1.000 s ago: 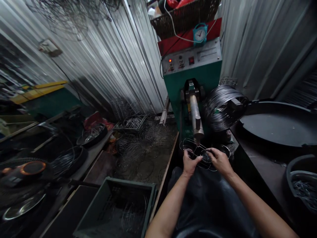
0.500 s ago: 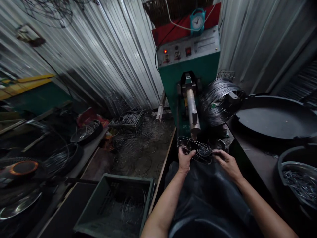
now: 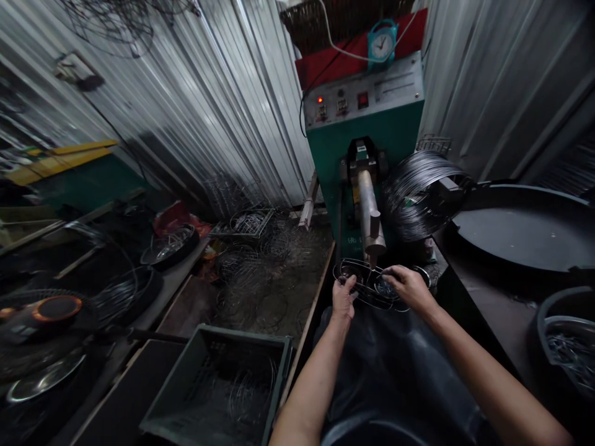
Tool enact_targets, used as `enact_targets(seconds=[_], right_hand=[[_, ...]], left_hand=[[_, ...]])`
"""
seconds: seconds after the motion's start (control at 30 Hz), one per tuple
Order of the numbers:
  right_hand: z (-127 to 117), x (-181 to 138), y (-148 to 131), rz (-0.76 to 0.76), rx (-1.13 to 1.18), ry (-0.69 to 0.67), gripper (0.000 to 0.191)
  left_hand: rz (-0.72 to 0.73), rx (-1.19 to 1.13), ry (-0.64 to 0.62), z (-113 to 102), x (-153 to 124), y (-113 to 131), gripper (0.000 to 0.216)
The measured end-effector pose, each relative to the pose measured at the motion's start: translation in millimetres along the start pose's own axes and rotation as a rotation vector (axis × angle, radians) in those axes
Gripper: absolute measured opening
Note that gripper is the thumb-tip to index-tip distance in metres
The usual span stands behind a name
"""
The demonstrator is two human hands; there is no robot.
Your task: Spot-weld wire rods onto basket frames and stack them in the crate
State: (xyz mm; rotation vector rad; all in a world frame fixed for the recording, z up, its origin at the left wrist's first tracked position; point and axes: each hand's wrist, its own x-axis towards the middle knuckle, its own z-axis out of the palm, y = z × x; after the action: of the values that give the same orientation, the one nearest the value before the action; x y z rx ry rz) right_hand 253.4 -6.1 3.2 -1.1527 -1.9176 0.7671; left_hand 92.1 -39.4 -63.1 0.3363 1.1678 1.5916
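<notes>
My left hand pinches the left end of a thin oval wire frame, thumb on top. The frame lies about level under the metal arm of a green machine, close to the arm's narrow lower tip. My right hand reaches over the frame's right part, its thumb and fingertips pressed together just right of that tip. Whatever sits between these fingertips is too small to make out. A dish with small metal pieces shows beneath the wires, partly covered.
A wire coil hangs right of the arm. Farther right are a wide black pan and a tub of small metal pieces. A green crate with wire rings stands at lower left; tangled wire lies behind it.
My right hand has moved left from the frame's right end to beside the arm's tip. My left hand keeps its hold on the frame. The view has shifted slightly.
</notes>
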Motion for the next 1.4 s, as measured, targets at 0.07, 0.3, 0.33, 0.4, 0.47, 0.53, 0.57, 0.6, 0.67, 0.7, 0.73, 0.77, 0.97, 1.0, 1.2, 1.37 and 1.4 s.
enact_targets(seconds=[0.07, 0.3, 0.33, 0.4, 0.47, 0.53, 0.57, 0.6, 0.67, 0.7, 0.73, 0.77, 0.97, 1.0, 1.2, 1.37, 1.4], right_hand=[[2, 4, -1, 0.029, 0.012, -0.007, 0.018], [-7, -28, 19, 0.112, 0.184, 0.092, 0.026], [-10, -38, 27, 0.148, 0.193, 0.112, 0.029], [-16, -55, 43, 0.219, 0.195, 0.119, 0.032], [-20, -66, 56, 0.256, 0.221, 0.094, 0.035], [-20, -69, 63, 0.259, 0.268, 0.067, 0.040], [-20, -69, 64, 0.254, 0.293, 0.060, 0.042], [-19, -69, 64, 0.248, 0.318, 0.054, 0.043], [-16, -70, 63, 0.244, 0.359, 0.045, 0.044], [-15, -71, 62, 0.242, 0.374, 0.041, 0.044], [-14, -72, 60, 0.237, 0.381, 0.042, 0.044], [-13, -74, 58, 0.229, 0.377, 0.052, 0.043], [-13, -68, 33, 0.097, 0.245, 0.128, 0.032], [-13, -62, 29, 0.075, 0.224, 0.115, 0.030], [0, -25, 10, 0.010, 0.111, 0.111, 0.028], [6, -11, 6, -0.005, 0.064, 0.125, 0.026], [7, -9, 5, -0.006, 0.054, 0.127, 0.025]], left_hand=[[-0.035, 0.000, -0.009, 0, 3, 0, 0.044], [0.078, 0.185, 0.019, -11, -19, -11, 0.045], [0.159, 0.255, 0.029, -13, -26, -17, 0.050], [0.334, 0.409, 0.019, -11, -41, -29, 0.065], [0.452, 0.533, 0.004, -3, -53, -39, 0.073], [0.486, 0.613, 0.039, 8, -58, -45, 0.072], [0.481, 0.638, 0.069, 13, -58, -47, 0.070], [0.467, 0.647, 0.091, 18, -57, -48, 0.070], [0.417, 0.611, 0.088, 22, -53, -50, 0.069], [0.382, 0.567, 0.066, 23, -51, -50, 0.067], [0.342, 0.513, 0.038, 23, -49, -51, 0.064], [0.299, 0.454, 0.008, 24, -47, -52, 0.059], [0.054, 0.161, -0.068, 26, -50, -47, 0.046], [0.012, 0.127, -0.064, 27, -50, -44, 0.046], [-0.122, 0.062, 0.010, 27, -39, -22, 0.054], [-0.119, 0.018, 0.011, 27, -28, -14, 0.052], [-0.117, 0.012, 0.012, 26, -27, -14, 0.051]])
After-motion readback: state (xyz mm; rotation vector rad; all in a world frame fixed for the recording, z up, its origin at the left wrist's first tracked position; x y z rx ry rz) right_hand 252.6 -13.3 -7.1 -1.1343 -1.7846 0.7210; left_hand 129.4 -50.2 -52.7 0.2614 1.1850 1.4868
